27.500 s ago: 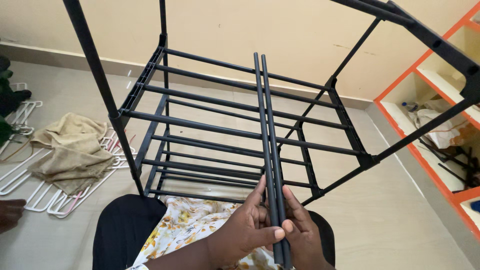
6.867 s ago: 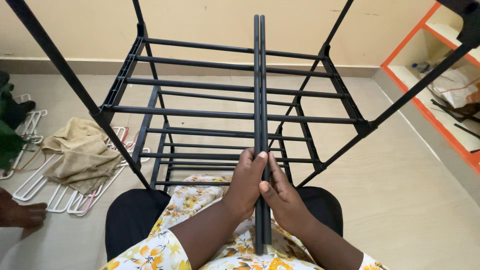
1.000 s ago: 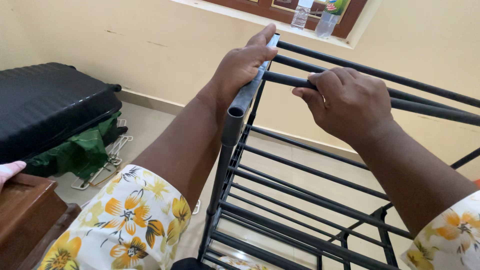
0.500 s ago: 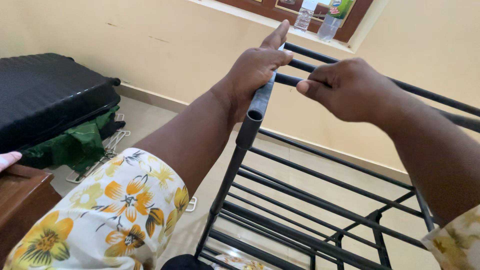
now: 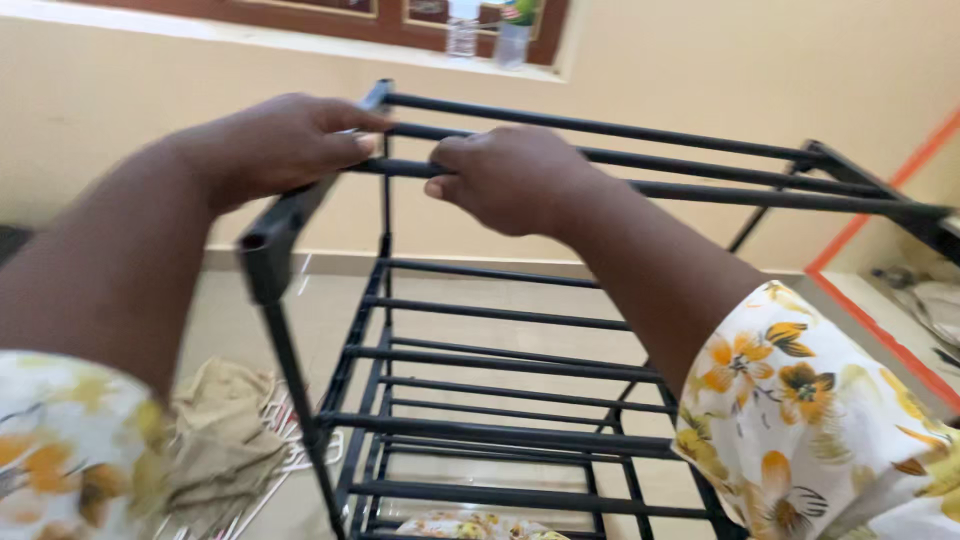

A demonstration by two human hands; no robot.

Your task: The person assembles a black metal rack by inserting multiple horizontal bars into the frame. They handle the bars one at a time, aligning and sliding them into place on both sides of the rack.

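A black metal rack (image 5: 470, 430) with several tiers of thin rods stands in front of me. My left hand (image 5: 275, 140) grips the top left side connector of the rack, fingers curled over it. My right hand (image 5: 510, 175) is closed around one black rod (image 5: 720, 195) of the top tier, near its left end. Two more rods run parallel behind it across the top. Both forearms reach forward from floral sleeves.
A beige cloth (image 5: 225, 440) lies on white hangers on the tiled floor at the lower left. Bottles (image 5: 490, 25) stand on a window sill above the cream wall. An orange-edged shelf (image 5: 900, 300) is at the right.
The view has swung right, so the black suitcase at the left is out of sight. My hands stay on the top tier, the right one now closed lower around a rod.
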